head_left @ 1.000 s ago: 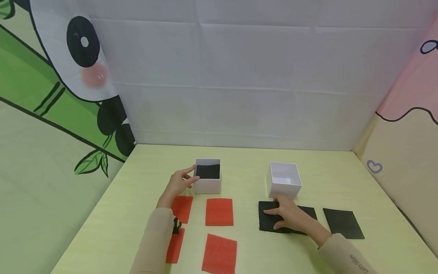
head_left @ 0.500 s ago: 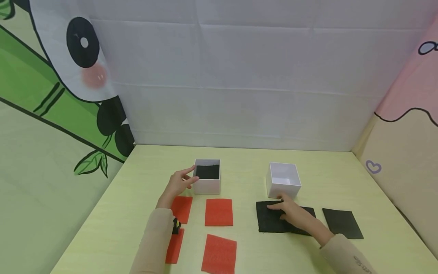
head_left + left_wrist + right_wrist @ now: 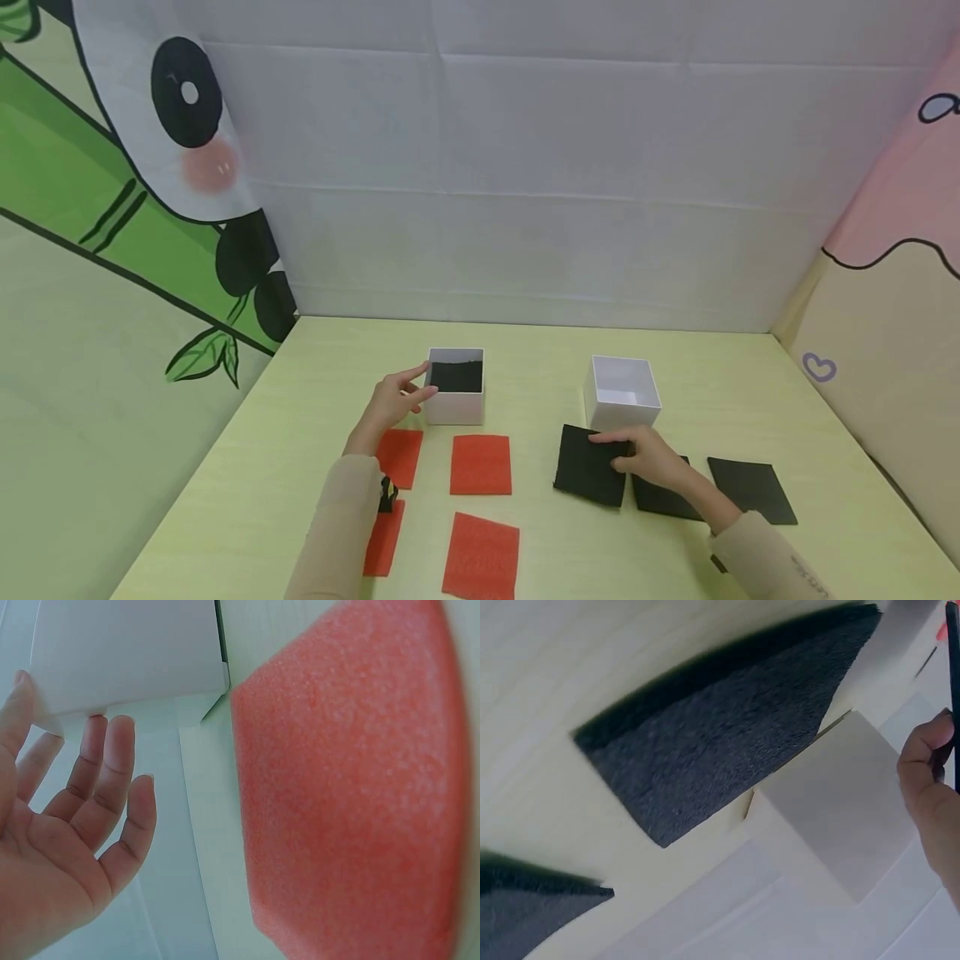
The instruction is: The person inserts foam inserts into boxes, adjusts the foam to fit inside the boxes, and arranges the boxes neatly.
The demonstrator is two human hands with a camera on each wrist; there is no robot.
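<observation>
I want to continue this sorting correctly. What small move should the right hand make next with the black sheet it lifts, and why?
Probably carry it up over the empty white box and lower it in. The right hand pinches the black sheet by its edge, tilted off the table, just in front of that box. The left hand touches the other box, which already holds something black.

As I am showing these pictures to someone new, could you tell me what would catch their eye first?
Probably the red foam pads lying flat on the near left of the yellow-green table, bright against it. Next, the right hand pinching a black foam pad lifted at one edge, just in front of the empty white box. The left hand rests against the other white box, which already holds black foam.
</observation>
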